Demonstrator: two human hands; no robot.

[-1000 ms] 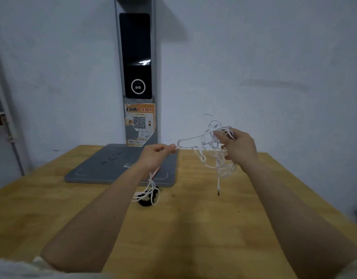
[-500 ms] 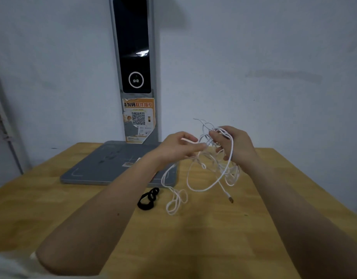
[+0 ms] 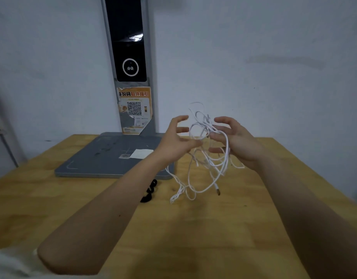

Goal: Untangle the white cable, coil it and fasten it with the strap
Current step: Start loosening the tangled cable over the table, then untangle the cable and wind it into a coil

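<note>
Right hand (image 3: 237,140) holds tangled white cable (image 3: 208,156); left hand (image 3: 176,140) spread beside.

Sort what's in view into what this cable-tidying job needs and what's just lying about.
Needed: white cable, tangled, held up by left hand and right hand; black strap on the table.

Lying about: grey scanner stand; QR sticker.

Thin white cable (image 3: 205,158) looks smooth, plastic-sheathed; black strap (image 3: 149,191) matt, cloth-like; both over matt grained light wooden table (image 3: 53,208), whose far edge carries a matt grey scale base (image 3: 105,160), creased paper label (image 3: 135,110), glossy black panel (image 3: 129,37).
</note>
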